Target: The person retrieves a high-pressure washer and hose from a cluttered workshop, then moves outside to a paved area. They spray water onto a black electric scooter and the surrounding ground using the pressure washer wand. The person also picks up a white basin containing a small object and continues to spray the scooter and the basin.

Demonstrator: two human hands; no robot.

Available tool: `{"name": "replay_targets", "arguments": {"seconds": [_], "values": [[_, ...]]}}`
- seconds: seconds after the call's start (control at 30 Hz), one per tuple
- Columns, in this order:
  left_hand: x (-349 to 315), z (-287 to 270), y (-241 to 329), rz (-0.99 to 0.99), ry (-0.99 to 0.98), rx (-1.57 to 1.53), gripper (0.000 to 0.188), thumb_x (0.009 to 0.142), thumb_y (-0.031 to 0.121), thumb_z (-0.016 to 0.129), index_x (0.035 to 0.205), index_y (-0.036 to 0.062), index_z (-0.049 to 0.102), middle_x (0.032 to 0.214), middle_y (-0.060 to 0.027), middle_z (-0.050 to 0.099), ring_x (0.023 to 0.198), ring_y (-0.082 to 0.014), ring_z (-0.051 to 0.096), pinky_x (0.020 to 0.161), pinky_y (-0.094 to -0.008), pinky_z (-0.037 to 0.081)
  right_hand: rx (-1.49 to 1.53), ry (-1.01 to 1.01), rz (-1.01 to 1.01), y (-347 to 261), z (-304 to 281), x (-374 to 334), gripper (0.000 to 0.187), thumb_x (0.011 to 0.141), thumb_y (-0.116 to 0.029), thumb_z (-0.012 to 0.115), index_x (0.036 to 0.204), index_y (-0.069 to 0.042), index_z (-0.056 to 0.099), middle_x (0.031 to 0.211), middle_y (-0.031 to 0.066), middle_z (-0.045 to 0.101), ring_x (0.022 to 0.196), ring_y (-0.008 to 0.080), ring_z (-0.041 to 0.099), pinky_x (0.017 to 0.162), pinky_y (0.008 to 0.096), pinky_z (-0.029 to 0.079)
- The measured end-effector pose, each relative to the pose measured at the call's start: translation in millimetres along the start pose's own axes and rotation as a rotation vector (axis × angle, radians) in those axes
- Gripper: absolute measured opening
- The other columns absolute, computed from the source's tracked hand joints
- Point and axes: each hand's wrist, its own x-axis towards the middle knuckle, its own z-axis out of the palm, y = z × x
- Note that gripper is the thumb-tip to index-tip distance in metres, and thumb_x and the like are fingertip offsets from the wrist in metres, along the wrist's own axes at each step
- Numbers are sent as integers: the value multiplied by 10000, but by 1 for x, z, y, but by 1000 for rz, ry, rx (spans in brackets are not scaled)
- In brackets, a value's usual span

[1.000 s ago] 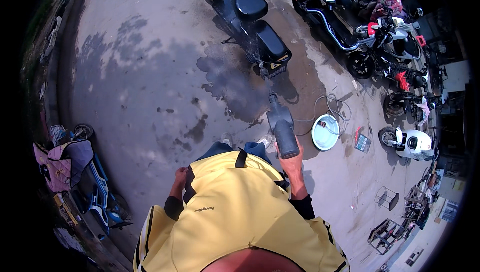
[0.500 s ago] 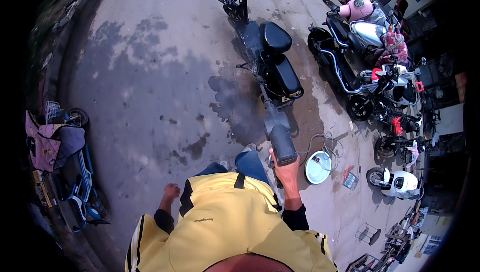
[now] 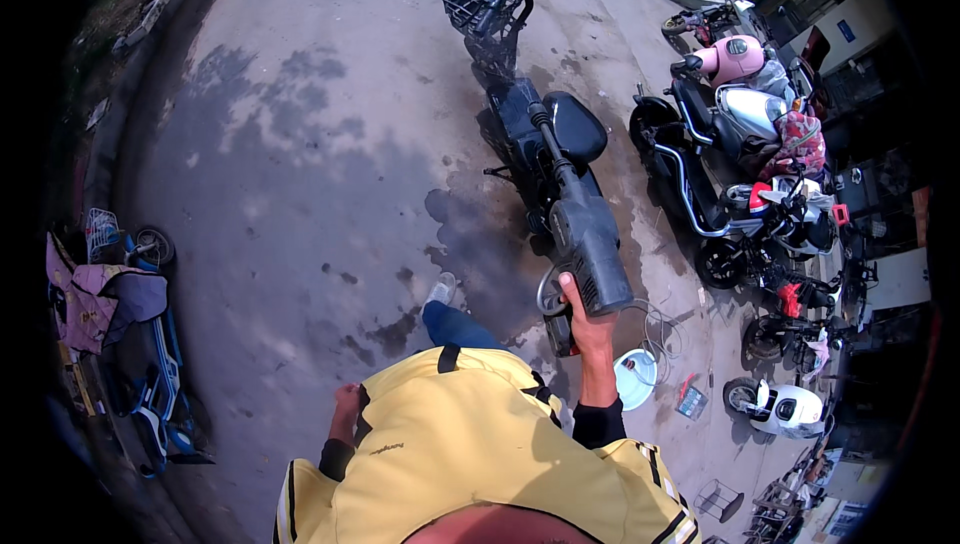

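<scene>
Right hand (image 3: 588, 322) fingers clamped on a dark grey battery pack (image 3: 590, 249), beside the black scooter (image 3: 535, 129). Left hand (image 3: 347, 406) hangs loosely curled, holding nothing.

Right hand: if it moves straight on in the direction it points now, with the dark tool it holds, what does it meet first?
The right hand holds a dark tool that points up the picture at the black scooter. The tool's far end already overlaps the scooter's seat, so the seat probably comes first, though depth is unclear.

Left hand (image 3: 347, 406) half hidden behind yellow jacket (image 3: 470, 454).
</scene>
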Motion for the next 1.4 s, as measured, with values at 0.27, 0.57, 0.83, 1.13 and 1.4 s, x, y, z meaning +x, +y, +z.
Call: {"name": "replay_targets", "arguments": {"seconds": [0.27, 0.57, 0.83, 1.13, 1.4], "values": [[70, -13, 51, -317, -39, -369, 105, 995, 108, 545, 1071, 53, 591, 790, -21, 606, 605, -116, 553, 480, -272, 419, 386, 26, 148, -14, 24, 78, 250, 896, -66, 750, 1099, -10, 615, 842, 42, 611, 684, 146, 606, 636, 289, 506], [122, 15, 181, -120, -143, -113, 94, 969, 74, 527, 1002, 55, 614, 734, -22, 584, 597, -137, 565, 497, -278, 444, -16, 54, 116, -53, 39, 121, 196, 925, -106, 752, 1060, -6, 651, 826, 29, 648, 693, 111, 618, 638, 280, 505], [236, 5, 235, -136, -286, -74, 60, 921, 59, 554, 950, 64, 606, 697, -43, 572, 548, -172, 557, 460, -308, 427, -92, 123, 37, -81, 66, 154, 205, 896, -75, 777, 1046, -3, 658, 806, 25, 647, 661, 110, 601, 618, 266, 494], [332, -21, 352, -55, -234, 42, 131, 958, 99, 532, 1048, 41, 609, 739, -44, 590, 572, -149, 562, 446, -274, 412, -15, 212, 93, -121, 105, 218, 217, 900, -78, 774, 1062, 2, 653, 838, 41, 645, 669, 115, 599, 623, 273, 497], [373, -39, 411, -36, -268, 142, 118, 978, 119, 535, 990, 34, 616, 729, -42, 582, 573, -158, 558, 458, -316, 425, -137, 183, 28, -147, 130, 267, 219, 906, -113, 777, 1046, 5, 656, 810, 30, 639, 659, 115, 596, 619, 277, 493]]}}
